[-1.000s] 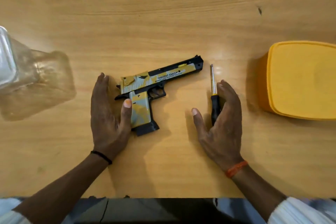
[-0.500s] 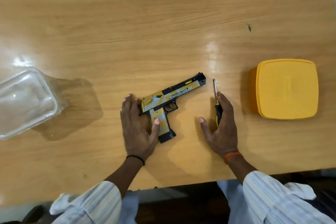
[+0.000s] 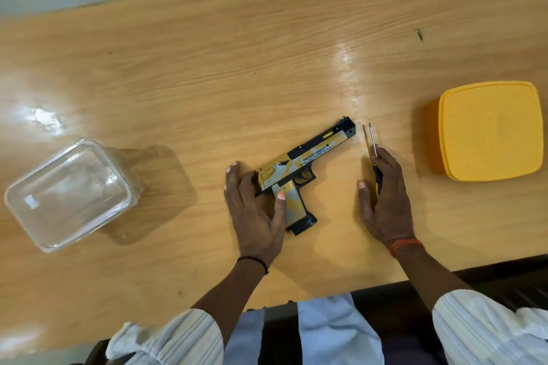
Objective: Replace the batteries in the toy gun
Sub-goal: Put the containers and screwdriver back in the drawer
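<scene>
1. A glossy, honey-coloured wood-grain surface [image 3: 207, 74] fills the head view, with a strip of pale grey floor beyond its far edge.
2. The yellow-and-black plastic toy gun [image 3: 299, 170] lies flat on its side near the middle of the surface. Its long axis runs from the grip at about 7 o'clock to the muzzle at about 1 o'clock.
3. The left hand [image 3: 255, 213] lies flat and relaxed at the gun's rear. Its fingers run up past the back of the slide and its thumb rests on the grip. It steadies the gun and does not clench it.
4. The right hand [image 3: 385, 204] stands on its edge just at 3 o'clock of the gun, thumb spread wide. Its fingers lean against the black-and-yellow handle of a slim metal-shafted screwdriver [image 3: 372, 144]; whether they grip the handle I cannot tell.
5. The screwdriver's shaft points to 12 o'clock, its tip just beside the muzzle but apart from it.
6. The move ahead likely turns on this: the gun lies between the two hands, the left already on the grip and the right nearest the tool. No battery cover or screw shows on the upturned face, so the gun may need turning over.
7. A clear rectangular glass container [image 3: 68, 192] sits well apart at 9 o'clock.
8. A closed yellow plastic box with rounded corners [image 3: 489, 130] sits at 3 o'clock; no batteries are in sight.
</scene>
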